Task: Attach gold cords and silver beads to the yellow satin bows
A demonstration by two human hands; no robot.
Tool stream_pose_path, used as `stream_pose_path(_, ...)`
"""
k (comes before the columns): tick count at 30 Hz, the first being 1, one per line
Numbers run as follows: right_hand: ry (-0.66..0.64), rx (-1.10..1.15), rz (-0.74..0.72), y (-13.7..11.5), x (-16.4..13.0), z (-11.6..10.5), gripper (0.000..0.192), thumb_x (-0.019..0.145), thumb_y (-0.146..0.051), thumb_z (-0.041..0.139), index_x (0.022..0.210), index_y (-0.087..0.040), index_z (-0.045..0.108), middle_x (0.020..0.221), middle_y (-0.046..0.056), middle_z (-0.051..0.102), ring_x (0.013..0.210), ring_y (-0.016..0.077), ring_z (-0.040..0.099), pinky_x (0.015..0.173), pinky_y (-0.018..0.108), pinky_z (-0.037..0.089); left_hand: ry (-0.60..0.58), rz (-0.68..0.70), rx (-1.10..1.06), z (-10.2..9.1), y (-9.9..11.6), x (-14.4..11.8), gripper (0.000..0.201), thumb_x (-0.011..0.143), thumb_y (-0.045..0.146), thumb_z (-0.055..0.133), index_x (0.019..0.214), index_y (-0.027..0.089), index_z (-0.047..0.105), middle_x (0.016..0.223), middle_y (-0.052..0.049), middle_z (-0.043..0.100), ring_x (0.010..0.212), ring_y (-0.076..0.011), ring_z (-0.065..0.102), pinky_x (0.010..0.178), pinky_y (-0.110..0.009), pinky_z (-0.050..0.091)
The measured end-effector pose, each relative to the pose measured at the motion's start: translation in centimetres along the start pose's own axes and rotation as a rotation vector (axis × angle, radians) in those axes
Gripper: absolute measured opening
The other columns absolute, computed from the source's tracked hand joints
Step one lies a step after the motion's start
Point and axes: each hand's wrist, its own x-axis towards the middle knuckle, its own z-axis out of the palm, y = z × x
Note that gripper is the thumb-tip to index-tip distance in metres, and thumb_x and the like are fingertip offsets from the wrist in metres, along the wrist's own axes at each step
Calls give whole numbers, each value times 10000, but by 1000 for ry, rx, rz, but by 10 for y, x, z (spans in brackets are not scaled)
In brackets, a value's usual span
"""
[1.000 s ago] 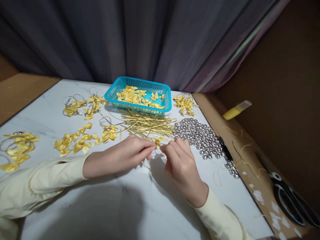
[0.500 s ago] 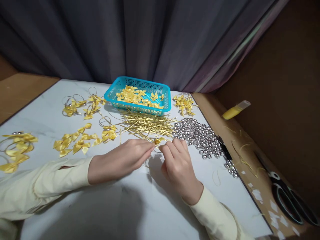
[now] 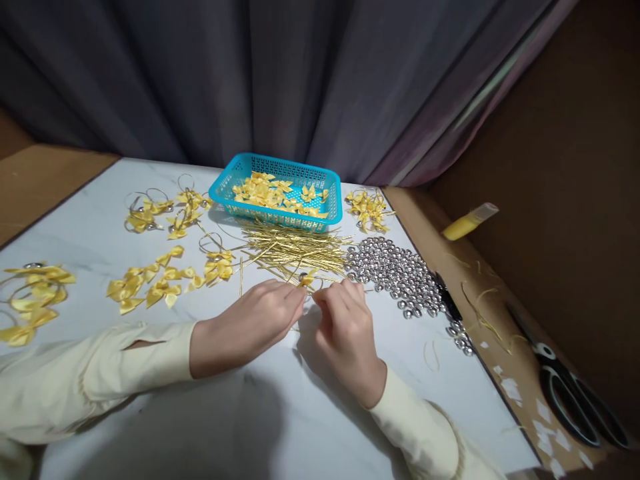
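Shifted slightly left, the yellow bow (image 3: pixel 310 277) sits at the far side of your left hand (image 3: pixel 263 317), the nearer one, pinched on it, while your right hand (image 3: pixel 347 327) curls just right, its hold hidden.

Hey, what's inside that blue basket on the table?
Yellow bows lie in the blue basket, leaving some perforated floor showing. Whatever is beneath the bows or low behind the near wall is hidden.
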Motion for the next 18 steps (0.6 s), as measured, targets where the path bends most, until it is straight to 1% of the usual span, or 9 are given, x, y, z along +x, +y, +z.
stream_pose_path(3,-1,46,32,0,-1,0,227,809,-47,370,632,-154,464,596,27,439,620,159,358,596,299,278,18,24,32,1,1,-1,335,908,114,251,834,74,575,771,-130,615,734,-238,591,678,-417,499)
stream_pose_path(7,-1,91,61,1,0,0,220,807,-41,375,639,-152,463,603,21,438,620,152,359,603,297,283,61,58,81,3,0,-2,324,905,111,263,822,77,575,759,-120,616,717,-223,591,670,-396,504)
stream_pose_path(12,-18,125,82,-1,-1,0,214,794,-30,373,639,-155,451,608,17,434,623,150,360,602,291,282,119,103,111,12,0,-3,334,908,113,255,810,88,573,732,-97,615,672,-199,581,649,-362,503)
stream_pose_path(16,-43,131,50,-5,-2,0,211,787,-22,360,653,-151,460,612,22,439,624,153,366,599,293,276,92,139,87,18,2,-4,346,895,94,273,712,100,567,661,-76,587,624,-200,557,614,-351,488)
stream_pose_path(18,-51,144,59,-4,-2,-1,211,791,-21,365,661,-149,471,614,22,452,629,153,378,604,292,280,54,111,19,18,3,-3,322,894,102,297,718,100,567,676,-71,587,628,-190,552,613,-330,474)
